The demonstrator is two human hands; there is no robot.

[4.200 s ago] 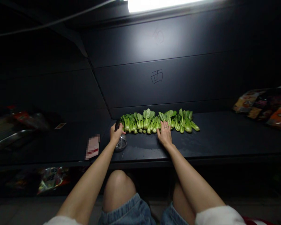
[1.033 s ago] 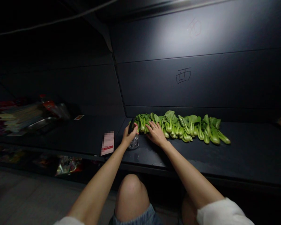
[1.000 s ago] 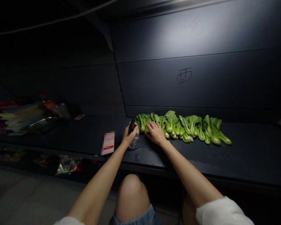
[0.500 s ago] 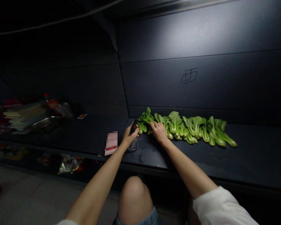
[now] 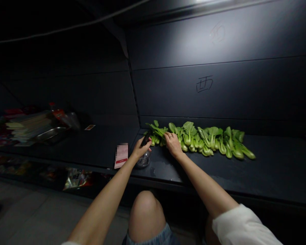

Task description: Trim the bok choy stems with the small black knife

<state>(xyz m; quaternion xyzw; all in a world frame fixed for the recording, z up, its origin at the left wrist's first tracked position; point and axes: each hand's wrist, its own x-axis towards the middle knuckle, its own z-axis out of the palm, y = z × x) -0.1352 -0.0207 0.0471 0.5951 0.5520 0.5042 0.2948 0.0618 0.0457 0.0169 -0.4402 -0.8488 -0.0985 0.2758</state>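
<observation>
A row of bok choy [image 5: 190,136] lies along the dark shelf, leaves toward the back panel. At the row's left end, my left hand [image 5: 140,148] is closed around a spray bottle [image 5: 143,160] with a black head and a clear, round body, which tilts near the shelf. My right hand [image 5: 173,144], ring on a finger, is closed on the base of one bok choy [image 5: 156,130], whose leaves point left above the others. Its fingertips are partly hidden behind the hand.
A pink card [image 5: 121,156] stands left of the spray bottle. Farther left on the shelf [image 5: 99,146] are a metal tray [image 5: 51,134], a paper stack [image 5: 28,126] and packets. Wet spots mark the shelf front. A knee [image 5: 146,214] is below the edge.
The view has turned left. My right hand moved from the row's middle to its left end and lifted one bok choy, tipping its leaves leftward. My left hand keeps the spray bottle.
</observation>
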